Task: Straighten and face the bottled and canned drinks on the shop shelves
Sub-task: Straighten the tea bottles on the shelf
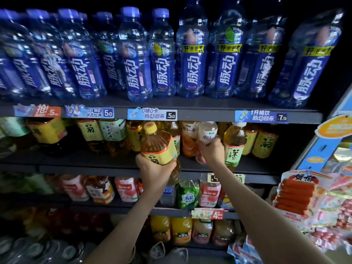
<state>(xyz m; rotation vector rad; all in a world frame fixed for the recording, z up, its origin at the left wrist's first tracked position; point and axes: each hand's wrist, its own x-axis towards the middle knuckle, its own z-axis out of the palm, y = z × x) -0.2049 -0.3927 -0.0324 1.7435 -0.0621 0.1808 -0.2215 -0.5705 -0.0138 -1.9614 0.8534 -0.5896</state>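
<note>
Left hand [154,168] grips big amber tea bottle [159,143], tilted, frame centre. Right hand [212,151] grips pale pink bottle [206,138]; green-label tea bottle [233,143] just beside. Blue bottles [190,54] fill top shelf.

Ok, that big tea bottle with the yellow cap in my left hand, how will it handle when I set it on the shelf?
The big tea bottle looks full nearly to the yellow cap, so probably heavy. Your left hand grips only its lower half and it leans, so it may feel top-heavy. Smooth plastic could slip.
</note>
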